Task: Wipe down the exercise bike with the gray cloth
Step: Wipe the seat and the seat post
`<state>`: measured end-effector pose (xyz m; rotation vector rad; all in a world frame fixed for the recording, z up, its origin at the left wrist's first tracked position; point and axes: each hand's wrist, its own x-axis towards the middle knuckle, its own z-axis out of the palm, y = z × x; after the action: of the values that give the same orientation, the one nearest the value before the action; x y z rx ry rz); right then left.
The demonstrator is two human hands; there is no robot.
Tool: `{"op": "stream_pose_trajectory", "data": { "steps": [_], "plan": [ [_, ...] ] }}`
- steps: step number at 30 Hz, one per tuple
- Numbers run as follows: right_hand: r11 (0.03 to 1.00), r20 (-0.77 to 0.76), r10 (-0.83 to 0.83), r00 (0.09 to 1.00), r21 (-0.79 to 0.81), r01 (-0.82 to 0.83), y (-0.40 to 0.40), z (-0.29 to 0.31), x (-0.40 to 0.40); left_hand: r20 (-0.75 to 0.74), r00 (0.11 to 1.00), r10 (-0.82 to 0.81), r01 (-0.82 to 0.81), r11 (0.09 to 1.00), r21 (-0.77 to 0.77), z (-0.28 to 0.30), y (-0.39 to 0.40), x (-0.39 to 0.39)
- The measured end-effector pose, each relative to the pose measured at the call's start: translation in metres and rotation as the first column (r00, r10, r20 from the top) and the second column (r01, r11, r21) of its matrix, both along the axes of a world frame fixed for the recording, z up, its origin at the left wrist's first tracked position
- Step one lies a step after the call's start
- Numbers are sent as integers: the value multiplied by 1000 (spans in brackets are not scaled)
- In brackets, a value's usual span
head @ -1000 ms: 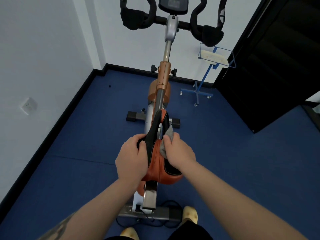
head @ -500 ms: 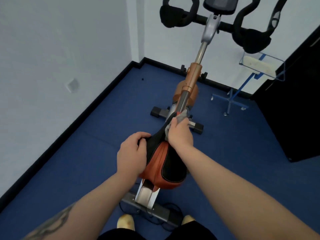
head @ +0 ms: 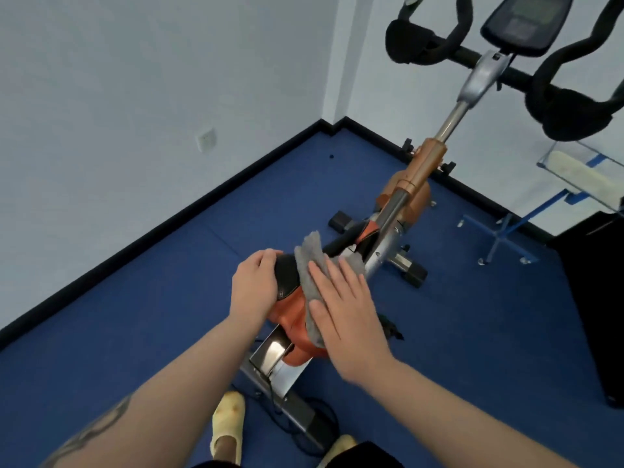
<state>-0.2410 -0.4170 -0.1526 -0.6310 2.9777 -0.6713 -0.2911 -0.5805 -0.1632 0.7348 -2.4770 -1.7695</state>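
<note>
Two bare hands meet on the orange-and-black padded saddle (head: 290, 292) of the orange and silver exercise bike (head: 410, 187), which stands on smooth blue floor (head: 169, 298) in the corner of a white-walled room. The left hand (head: 255, 287) grips the saddle's dark, stitched left side, its fingers curled over the rounded edge. The right hand (head: 347, 312) lies flat with fingers straight and slightly spread, pressing the fuzzy gray cloth (head: 312, 265) down on the saddle's top; the cloth is soft and rumpled, one corner sticking up past the fingertips toward the saddle's narrow nose, another edge drooping beneath the palm over the smooth orange side. Ahead of the saddle a polished steel tube (head: 391, 211) slants up into a copper-coloured sleeve, then a thinner chrome post that carries the curving black foam-wrapped handlebars (head: 570, 106) and a dark oval console (head: 526, 21). Beneath the saddle a shiny rectangular metal post (head: 270, 356) catches the light. A pale square wall socket (head: 206, 140) sits on the left wall, and a blue-framed wheeled stand (head: 503, 238) with a wire basket stands near the right wall. A yellow knitted slipper (head: 228, 423) shows at the bottom edge.
</note>
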Motion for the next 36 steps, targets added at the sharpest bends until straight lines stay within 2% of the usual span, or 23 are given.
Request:
{"op": "stream_pose_trajectory", "data": {
  "steps": [2, 5, 6, 10, 12, 14, 15, 17, 20, 23, 27, 29, 31, 33, 35, 36],
  "plan": [
    [992, 51, -27, 998, -123, 33, 11, -7, 14, -6, 1000, 11, -11, 1000, -1, -1, 0, 1],
    [936, 192, -170, 967, -276, 219, 13, -9, -7, -6, 998, 64, -63, 997, 40, -1, 2, 1],
    [917, 229, -238, 944, -268, 297, 9, -8, -22, -5, 997, 78, -78, 996, 53, 0, 2, 1],
    [861, 272, -487, 830, -14, 509, -20, 5, -68, -9, 995, 101, -100, 992, 70, 0, 1, 1],
    [865, 192, -502, 843, 103, 491, -32, 9, -63, -20, 995, 95, -94, 993, 69, -2, 1, 1],
    [896, 104, -433, 895, 157, 415, -33, 9, -35, -38, 997, 63, -62, 997, 41, -4, 0, 2],
    [917, 105, -390, 915, 133, 376, -31, 9, -17, -48, 998, 46, -45, 999, 28, -5, 0, 2],
    [931, 200, -358, 912, 3, 365, -26, 8, 18, -66, 998, 19, -20, 1000, -4, -7, -1, 3],
    [857, 336, -418, 844, -163, 490, -26, 9, 38, -81, 997, 6, -9, 999, -32, -10, -3, 1],
    [786, 364, -504, 783, -183, 591, -30, 8, 13, -92, 995, 24, -21, 999, 33, -9, -3, -3],
    [576, 530, -594, 605, -245, 780, -17, 1, -59, -112, 994, 17, -11, 999, 46, -9, -2, -2],
    [495, 498, -645, 580, -306, 813, -13, 0, -95, -108, 994, 13, -7, 998, 56, -10, -2, -1],
    [563, 353, -693, 629, -281, 778, -9, 0, -120, -102, 995, 8, -2, 998, 58, -10, -2, -1],
    [724, 194, -649, 735, -137, 676, -4, -2, -131, -95, 995, 18, -12, 998, 65, -10, -3, -3],
    [883, 33, -459, 888, 127, 451, 1, -3, -127, -85, 995, 45, -39, 997, 72, -10, -3, -2],
    [915, 8, -361, 933, 198, 352, 2, -4, -123, -79, 995, 67, -60, 995, 82, -10, -3, -2]
  ]
}}
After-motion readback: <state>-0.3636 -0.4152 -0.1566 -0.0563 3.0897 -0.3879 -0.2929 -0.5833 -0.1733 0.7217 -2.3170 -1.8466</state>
